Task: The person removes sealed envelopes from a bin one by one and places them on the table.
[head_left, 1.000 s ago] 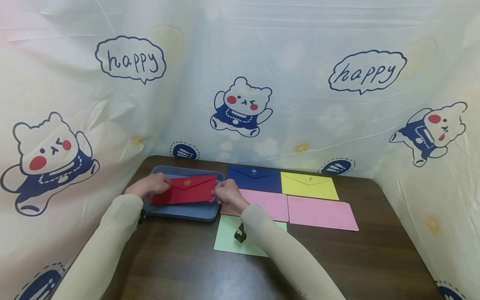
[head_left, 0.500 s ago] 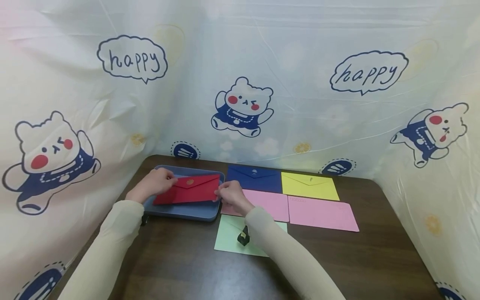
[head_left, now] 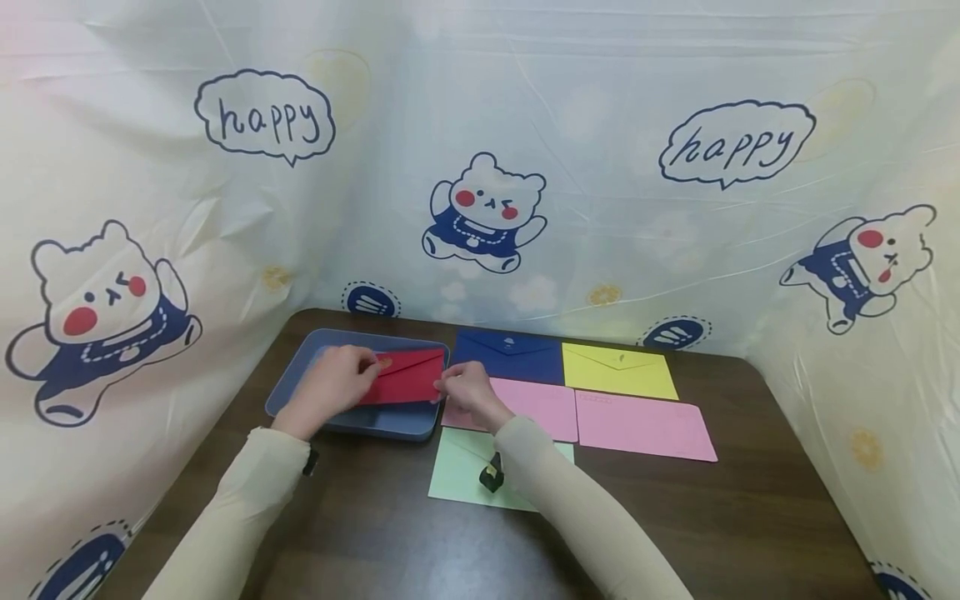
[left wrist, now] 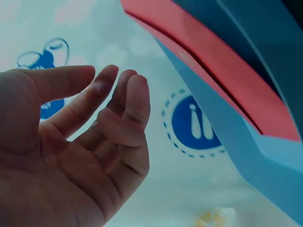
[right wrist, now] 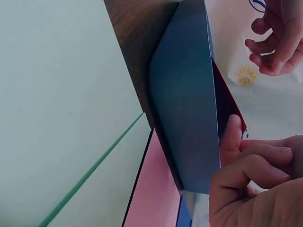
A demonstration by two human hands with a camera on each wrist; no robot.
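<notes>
A red envelope (head_left: 412, 379), flap side up with a round gold seal, lies tilted over the blue tray (head_left: 405, 427) in the head view. My right hand (head_left: 471, 392) pinches its right edge between thumb and forefinger; the right wrist view shows the red corner (right wrist: 233, 105) between them, just above the tray wall. Over the envelope's left part is my left hand (head_left: 337, 383), covering that end in the head view. Its fingers are loosely bent, with nothing between them in the left wrist view, apart from the red paper (left wrist: 208, 56).
Right of the tray lie a blue envelope (head_left: 506, 354), a yellow envelope (head_left: 618, 371) and two pink envelopes (head_left: 645, 425). A light green envelope (head_left: 461, 479) lies nearer, under the right forearm. A printed curtain (head_left: 600, 208) surrounds the dark wooden table (head_left: 375, 517).
My left hand has come off the envelope's left end and moved right, above it. The red envelope has shifted slightly right, with my right hand still pinching its edge.
</notes>
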